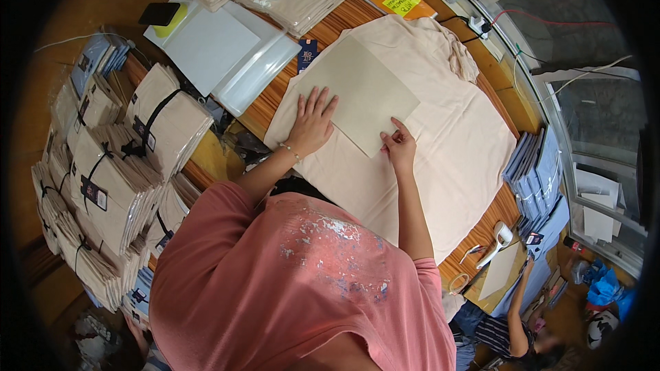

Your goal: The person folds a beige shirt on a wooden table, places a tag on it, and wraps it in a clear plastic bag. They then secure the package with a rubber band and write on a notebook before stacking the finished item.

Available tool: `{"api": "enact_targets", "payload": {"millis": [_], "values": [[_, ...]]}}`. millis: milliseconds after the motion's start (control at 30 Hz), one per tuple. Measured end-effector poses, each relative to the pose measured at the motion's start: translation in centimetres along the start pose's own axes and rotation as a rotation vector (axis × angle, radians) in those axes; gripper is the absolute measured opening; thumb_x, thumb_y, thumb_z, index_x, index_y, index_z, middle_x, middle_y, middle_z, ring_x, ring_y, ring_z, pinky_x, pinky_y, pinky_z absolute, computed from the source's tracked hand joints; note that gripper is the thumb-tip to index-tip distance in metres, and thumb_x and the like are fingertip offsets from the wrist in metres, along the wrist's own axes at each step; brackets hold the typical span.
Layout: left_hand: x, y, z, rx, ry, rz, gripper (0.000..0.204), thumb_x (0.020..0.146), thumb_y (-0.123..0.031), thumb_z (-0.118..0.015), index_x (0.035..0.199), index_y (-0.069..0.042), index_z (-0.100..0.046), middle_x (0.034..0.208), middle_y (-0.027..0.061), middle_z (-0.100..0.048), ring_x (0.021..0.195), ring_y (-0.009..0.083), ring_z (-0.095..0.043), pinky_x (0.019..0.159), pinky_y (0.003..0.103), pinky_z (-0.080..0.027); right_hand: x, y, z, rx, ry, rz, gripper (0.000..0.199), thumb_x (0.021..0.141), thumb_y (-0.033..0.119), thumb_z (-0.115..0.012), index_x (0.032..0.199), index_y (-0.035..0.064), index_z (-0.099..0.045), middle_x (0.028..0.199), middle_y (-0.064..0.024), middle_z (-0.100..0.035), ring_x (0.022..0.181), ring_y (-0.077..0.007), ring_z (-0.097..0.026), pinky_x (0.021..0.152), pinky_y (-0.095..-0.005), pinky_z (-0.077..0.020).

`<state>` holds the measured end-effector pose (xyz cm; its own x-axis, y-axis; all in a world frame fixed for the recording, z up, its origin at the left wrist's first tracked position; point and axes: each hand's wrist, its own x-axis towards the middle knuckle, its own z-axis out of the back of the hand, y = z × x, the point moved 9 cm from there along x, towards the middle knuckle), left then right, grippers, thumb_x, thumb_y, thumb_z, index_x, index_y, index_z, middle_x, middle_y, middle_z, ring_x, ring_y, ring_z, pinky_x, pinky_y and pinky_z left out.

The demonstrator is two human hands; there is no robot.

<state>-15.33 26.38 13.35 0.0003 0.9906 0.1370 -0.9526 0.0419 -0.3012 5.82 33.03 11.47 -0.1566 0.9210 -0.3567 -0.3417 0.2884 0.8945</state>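
A cream cloth garment is spread over the striped wooden table, with part of it bunched at its far right. On top of it lies a flat grey-beige cardboard sheet, turned at an angle. My left hand rests flat with fingers apart at the sheet's left edge, partly on the sheet. At its near right edge, my right hand pinches the cardboard between thumb and fingers, the index finger pointing forward along the edge. A dark blue tag lies on the table beyond my left hand.
Clear plastic bags and a phone lie at the far left. Tied stacks of packed cream garments crowd the left. Folded blue garments and a white tag gun are at the right. Another person is at lower right.
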Motion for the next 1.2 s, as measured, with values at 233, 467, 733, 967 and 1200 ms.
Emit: {"api": "enact_targets", "payload": {"millis": [233,467,733,967,1200], "values": [[0.2,-0.1,0.1,-0.036,-0.007,0.002,0.062,0.08,-0.014,-0.05,0.138,-0.008,-0.032,0.143,0.0188,-0.022,0.135,0.0375,-0.015,0.107,0.058,-0.01,0.3,-0.1,0.1,-0.045,0.016,0.006,0.048,0.078,0.003,-0.067,0.124,0.0007,-0.053,0.06,0.0011,-0.04,0.048,-0.0082,-0.047,0.044,-0.0246,-0.0412],[-4.5,-2.7,4.1,-0.563,0.291,-0.03,0.031,0.083,-0.025,-0.055,0.105,-0.003,-0.059,0.099,0.0158,-0.06,0.093,0.0275,-0.057,0.081,0.04,-0.044,-6.2,3.5,3.6,-0.475,0.058,0.212,0.033,0.081,0.014,-0.065,0.112,0.0036,-0.06,0.053,-0.0034,-0.045,0.048,-0.0097,-0.044,0.047,-0.0271,-0.0372],[-21.6,2.4,-14.8,-1.497,0.793,1.173,0.032,0.088,-0.031,-0.052,0.105,-0.005,-0.058,0.091,0.0091,-0.063,0.08,0.0201,-0.059,0.069,0.035,-0.048,-30.3,-22.4,13.8,0.286,0.162,-0.765,0.043,0.077,0.015,-0.062,0.118,0.0063,-0.051,0.106,-0.01,-0.061,0.091,-0.0245,-0.059,0.082,-0.0363,-0.047],[-18.7,1.4,-22.7,-2.337,0.467,1.133,0.036,0.09,-0.034,-0.049,0.115,-0.009,-0.053,0.107,0.0084,-0.058,0.096,0.0209,-0.055,0.08,0.037,-0.046,-34.5,-32.9,20.4,1.248,-0.54,-0.442,0.044,0.076,0.004,-0.061,0.118,0.0084,-0.049,0.11,-0.0072,-0.058,0.102,-0.0229,-0.054,0.09,-0.0477,-0.045],[-21.5,5.3,-21.8,-2.131,0.205,1.095,0.041,0.092,-0.037,-0.046,0.124,-0.012,-0.047,0.124,0.0077,-0.052,0.111,0.0216,-0.051,0.091,0.039,-0.044,-39.0,-33.6,21.4,0.883,-0.607,-0.652,0.034,0.081,0.004,-0.06,0.113,0.0066,-0.05,0.092,-0.0037,-0.061,0.074,-0.0139,-0.056,0.065,-0.0336,-0.0484]]}}
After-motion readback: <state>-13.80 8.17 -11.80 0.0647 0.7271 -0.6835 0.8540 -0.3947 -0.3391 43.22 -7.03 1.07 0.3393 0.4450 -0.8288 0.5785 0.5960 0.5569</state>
